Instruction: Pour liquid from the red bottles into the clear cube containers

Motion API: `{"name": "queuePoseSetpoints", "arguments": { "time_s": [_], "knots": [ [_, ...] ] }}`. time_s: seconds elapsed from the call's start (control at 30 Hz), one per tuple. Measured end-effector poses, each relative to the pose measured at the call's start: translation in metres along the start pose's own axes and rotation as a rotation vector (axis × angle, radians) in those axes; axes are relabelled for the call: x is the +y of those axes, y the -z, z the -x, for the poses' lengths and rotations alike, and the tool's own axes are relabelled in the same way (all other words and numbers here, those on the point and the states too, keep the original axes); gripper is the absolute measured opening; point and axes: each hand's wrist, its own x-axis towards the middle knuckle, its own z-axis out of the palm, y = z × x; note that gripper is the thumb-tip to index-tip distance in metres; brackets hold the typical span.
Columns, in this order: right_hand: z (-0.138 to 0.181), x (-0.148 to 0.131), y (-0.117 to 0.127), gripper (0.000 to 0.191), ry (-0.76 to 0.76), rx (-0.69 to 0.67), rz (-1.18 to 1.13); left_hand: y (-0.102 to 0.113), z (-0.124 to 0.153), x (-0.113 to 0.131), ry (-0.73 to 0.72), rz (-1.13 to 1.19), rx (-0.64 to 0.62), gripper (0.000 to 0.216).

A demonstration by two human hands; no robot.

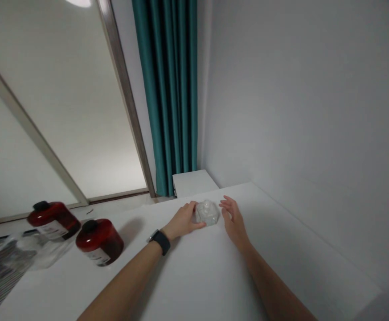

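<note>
A small clear, faceted container (pixel 207 212) with a knob-like top rests near the far edge of the white table; whether it is glass or plastic I cannot make out. My left hand (pixel 182 221), with a dark watch on the wrist, grips its left side between thumb and fingers. Just right of the container, my right hand (pixel 232 219) is held apart from it, fingers loosely bent and spread, with nothing in them.
Two red bottles with black caps, one nearer (pixel 100 242) and one farther (pixel 54 220), stand at the left beside crumpled clear plastic (pixel 35 252). A low white cabinet (pixel 194 182) and a green curtain (pixel 170 89) are beyond the table. A wall (pixel 297 111) borders the right side.
</note>
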Motion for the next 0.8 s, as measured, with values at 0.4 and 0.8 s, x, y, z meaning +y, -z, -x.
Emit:
{"name": "queuePoseSetpoints", "arguments": {
  "time_s": [0.4,0.8],
  "knots": [
    [-0.006,0.008,0.000,0.033,-0.111,0.335,-0.015,-0.035,-0.073,-0.025,-0.066,-0.067,0.098,0.064],
    [-0.006,0.005,0.000,0.031,-0.112,0.270,0.042,-0.039,-0.092,-0.033,-0.055,-0.088,0.039,0.072]
  ]
}}
